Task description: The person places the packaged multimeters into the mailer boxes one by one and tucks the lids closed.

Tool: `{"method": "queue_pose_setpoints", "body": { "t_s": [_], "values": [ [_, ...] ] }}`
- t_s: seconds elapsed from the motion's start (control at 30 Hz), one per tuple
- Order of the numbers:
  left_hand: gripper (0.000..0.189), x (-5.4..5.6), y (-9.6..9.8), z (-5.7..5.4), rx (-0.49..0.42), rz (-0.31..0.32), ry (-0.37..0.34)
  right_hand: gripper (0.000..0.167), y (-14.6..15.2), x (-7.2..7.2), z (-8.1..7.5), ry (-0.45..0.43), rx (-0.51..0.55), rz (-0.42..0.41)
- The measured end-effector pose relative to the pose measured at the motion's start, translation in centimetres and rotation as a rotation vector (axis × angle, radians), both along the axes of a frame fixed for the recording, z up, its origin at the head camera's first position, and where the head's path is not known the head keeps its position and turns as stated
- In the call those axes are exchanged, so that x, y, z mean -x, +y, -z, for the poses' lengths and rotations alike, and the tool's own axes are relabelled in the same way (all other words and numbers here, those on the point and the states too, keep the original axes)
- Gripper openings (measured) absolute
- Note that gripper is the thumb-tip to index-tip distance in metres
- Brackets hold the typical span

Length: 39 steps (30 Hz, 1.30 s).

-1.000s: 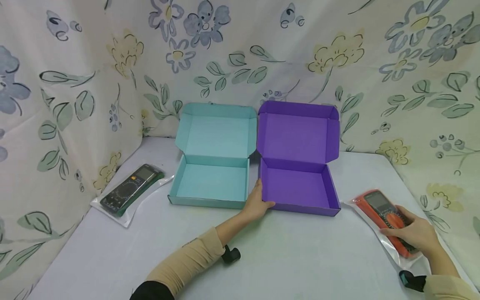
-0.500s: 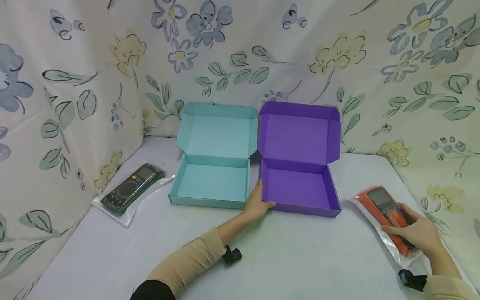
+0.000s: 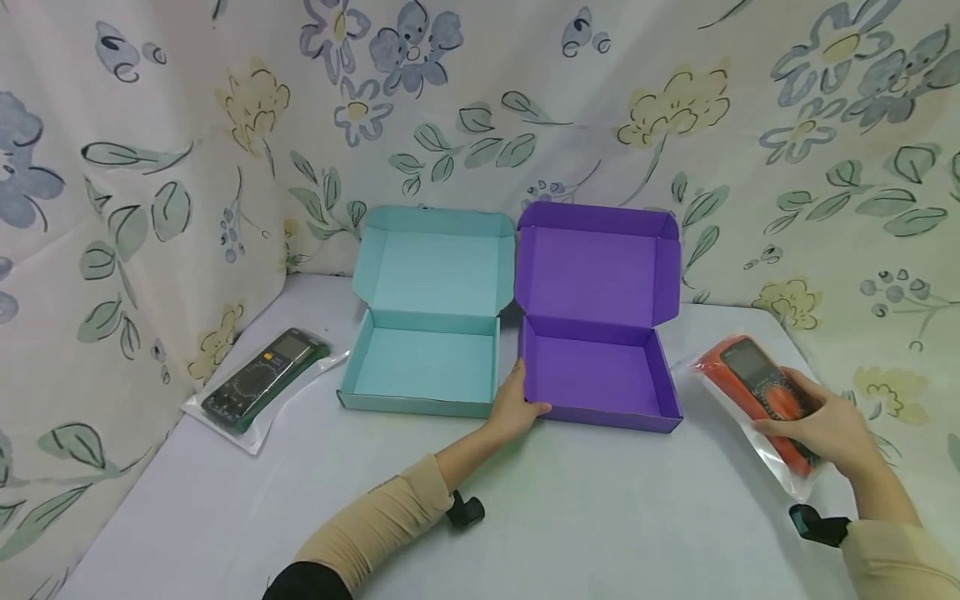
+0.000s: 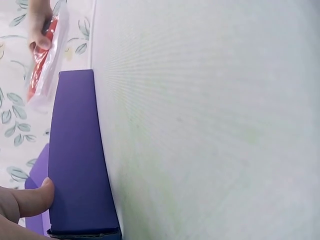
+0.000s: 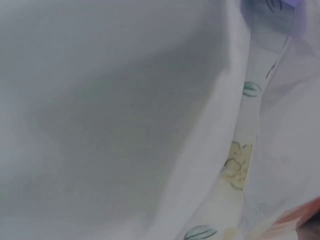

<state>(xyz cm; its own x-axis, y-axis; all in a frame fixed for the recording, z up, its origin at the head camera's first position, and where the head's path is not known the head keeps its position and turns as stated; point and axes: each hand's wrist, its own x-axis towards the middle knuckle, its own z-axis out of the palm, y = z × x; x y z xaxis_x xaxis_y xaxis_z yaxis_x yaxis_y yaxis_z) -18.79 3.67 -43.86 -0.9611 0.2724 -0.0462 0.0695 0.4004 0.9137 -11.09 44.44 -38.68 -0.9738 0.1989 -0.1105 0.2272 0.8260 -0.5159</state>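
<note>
My left hand (image 3: 512, 408) holds the front left corner of an open purple cardboard box (image 3: 592, 375). Its thumb lies at the front wall in the left wrist view, where that wall (image 4: 77, 150) fills much of the left side. My right hand (image 3: 832, 425) grips an orange multimeter (image 3: 746, 385) with a grey screen and an orange dial, sealed in a clear and white plastic bag. The left wrist view shows this bagged multimeter (image 4: 38, 75) raised off the table. Only part of the bag (image 5: 290, 130) and a bit of orange appear in the right wrist view.
Left of the purple box stands an open teal box (image 3: 423, 362), its lid also up. A black and green multimeter (image 3: 258, 379) in a plastic bag lies at the table's left. Behind the white table (image 3: 585, 517) hangs a floral curtain (image 3: 480, 75).
My right hand has lifted the orange multimeter up and slightly away from me. The left hand and both boxes have stayed in place.
</note>
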Motion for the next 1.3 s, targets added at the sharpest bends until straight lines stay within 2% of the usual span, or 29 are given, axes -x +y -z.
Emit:
{"method": "queue_pose_setpoints", "body": {
  "t_s": [0.37,0.53,0.77,1.3],
  "values": [
    [0.081,0.1,0.0,0.1,-0.016,-0.018,0.018,0.104,-3.1,3.2,-1.1,0.041,0.052,-0.115],
    [0.082,0.1,-0.1,0.1,-0.021,-0.015,0.027,0.103,-4.4,4.2,-1.4,0.057,0.072,-0.161],
    [0.082,0.1,0.1,0.1,-0.019,-0.016,0.033,0.101,-6.1,4.9,-1.6,0.101,0.084,-0.214],
    [0.082,0.0,0.1,0.1,-0.012,-0.019,0.040,0.101,-8.2,6.0,-2.1,0.130,0.104,-0.271]
  ]
}}
